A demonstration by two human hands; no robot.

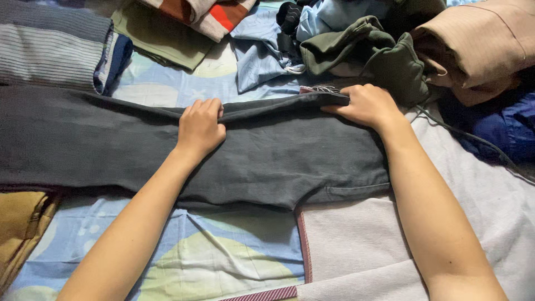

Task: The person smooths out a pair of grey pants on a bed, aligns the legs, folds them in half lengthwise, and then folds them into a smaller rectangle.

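Where the dark grey trousers (139,145) stretch flat across the bed from the left edge to past centre, both hands sit on their far edge, arms reaching in from the bottom of the view. Under them: blue patterned bedsheet (212,256) on the left half, pale ribbed cloth (479,184) with a red-striped border on the right. Trousers lie lengthwise left-right, waist end to the right, a pocket seam visible near the lower right corner. Far edge is lifted slightly into a fold along the stretch between the two hands. Left hand (199,127): near the middle of that edge, fingers curled over, clenched on the fabric fold, knuckles up, forearm running diagonally from bottom left. Right hand (368,105): at the waist corner, palm down, fingers wrapped around the edge, gripping the cloth, wrist bent slightly left, forearm straight up from bottom right. Hands well apart, same edge. Beyond the trousers: striped folded stack (53,47) top left, olive folded cloth (159,36) beside it, loose pile with a green hooded garment (362,53) just behind the right hand, tan garment (479,44) top right, blue fabric (510,128) at the right edge.
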